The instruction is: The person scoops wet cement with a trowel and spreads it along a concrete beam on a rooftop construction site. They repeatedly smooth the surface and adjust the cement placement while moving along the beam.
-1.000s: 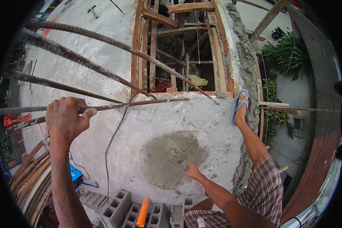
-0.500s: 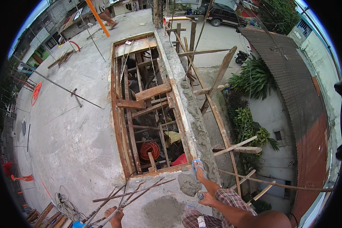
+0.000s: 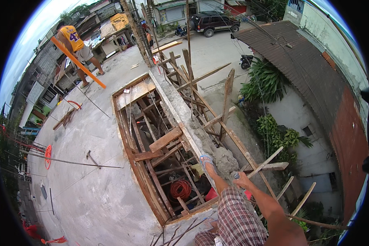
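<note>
My right hand (image 3: pixel 242 181) is closed round the handle of a trowel (image 3: pixel 235 175). Wet grey mortar (image 3: pixel 226 160) is heaped at the trowel's front, hiding its blade, over the rough concrete ledge (image 3: pixel 199 133) along the opening's right side. Just left of the mortar, my foot in a blue flip-flop (image 3: pixel 206 160) is planted on the ledge's edge. Plaid shorts (image 3: pixel 240 213) cover my bent leg beside the right forearm. My left hand is out of the picture. Thin steel bars (image 3: pixel 180 234) lie low in the middle.
A timber-framed opening (image 3: pixel 160 143) drops away on the left, with crossed planks and a coiled orange hose (image 3: pixel 180 189) below. Scaffold poles (image 3: pixel 229 131) and a drop lie right of the ledge. A person in a yellow jersey (image 3: pixel 71 39) stands far left by an orange pipe (image 3: pixel 80 63).
My right hand has carried the mortar-loaded trowel up and right, from the slab onto the ledge. My left hand, earlier at the steel bars, has left the picture. The view has tilted upward.
</note>
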Tool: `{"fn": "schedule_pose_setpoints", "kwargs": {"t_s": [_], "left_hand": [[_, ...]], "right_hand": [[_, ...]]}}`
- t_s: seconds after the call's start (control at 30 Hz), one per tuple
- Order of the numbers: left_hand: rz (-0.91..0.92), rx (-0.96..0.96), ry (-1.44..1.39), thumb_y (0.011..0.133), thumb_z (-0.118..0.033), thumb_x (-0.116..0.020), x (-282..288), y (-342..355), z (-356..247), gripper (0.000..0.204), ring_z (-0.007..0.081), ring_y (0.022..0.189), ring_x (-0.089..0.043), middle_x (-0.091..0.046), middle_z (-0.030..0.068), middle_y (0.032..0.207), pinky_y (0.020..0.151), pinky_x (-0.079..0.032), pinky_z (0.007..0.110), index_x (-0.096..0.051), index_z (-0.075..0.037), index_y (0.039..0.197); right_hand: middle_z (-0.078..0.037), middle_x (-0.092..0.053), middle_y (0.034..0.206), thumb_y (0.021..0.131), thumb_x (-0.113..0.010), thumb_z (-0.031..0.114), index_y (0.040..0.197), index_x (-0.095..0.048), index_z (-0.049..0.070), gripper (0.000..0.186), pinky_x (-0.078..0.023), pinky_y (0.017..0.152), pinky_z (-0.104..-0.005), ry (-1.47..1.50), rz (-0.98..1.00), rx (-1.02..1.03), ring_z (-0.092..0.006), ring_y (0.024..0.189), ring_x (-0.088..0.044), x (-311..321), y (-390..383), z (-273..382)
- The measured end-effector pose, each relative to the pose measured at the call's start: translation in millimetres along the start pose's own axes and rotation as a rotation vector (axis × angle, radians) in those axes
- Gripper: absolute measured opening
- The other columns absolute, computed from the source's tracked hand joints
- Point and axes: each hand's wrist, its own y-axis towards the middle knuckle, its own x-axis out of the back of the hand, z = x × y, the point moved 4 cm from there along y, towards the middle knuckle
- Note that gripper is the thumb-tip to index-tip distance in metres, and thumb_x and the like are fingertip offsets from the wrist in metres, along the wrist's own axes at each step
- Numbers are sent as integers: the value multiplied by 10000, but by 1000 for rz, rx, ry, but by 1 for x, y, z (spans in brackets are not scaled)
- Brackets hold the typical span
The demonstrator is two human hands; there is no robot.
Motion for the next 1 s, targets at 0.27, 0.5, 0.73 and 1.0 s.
{"fn": "schedule_pose_setpoints", "kwargs": {"t_s": [0.27,0.5,0.73,1.0], "left_hand": [[-98,421,-359,850,-393,-665,-123,132,-163,709,336,1299,-386,-417,228,1394,1057,-340,447,-409,6,1377],[-263,594,-468,843,-395,-671,-211,259,-255,686,323,1259,-402,-433,212,1357,1021,-347,440,-426,-10,1354],[-339,663,-528,835,-398,-677,-259,339,-262,662,311,1219,-417,-449,196,1321,984,-353,433,-442,-26,1331],[-374,693,-525,827,-401,-683,-256,369,-257,636,296,1173,-434,-468,178,1279,942,-361,426,-461,-45,1305]], "right_hand": [[-39,-534,585,793,-637,41,770,-530,23,112,-404,364,-324,147,-51,-190,-151,402,-499,11,202,-15],[-24,-515,595,807,-615,85,814,-534,28,99,-373,365,-316,77,-56,-148,-140,397,-465,3,478,-4],[-129,-609,705,805,-601,185,827,-550,5,189,-467,472,-386,-207,-50,-78,-227,507,-597,-50,752,30],[-304,-622,975,847,-579,162,1096,-522,-33,322,-514,805,-516,-885,-172,146,-476,915,-616,-122,782,35]]}}
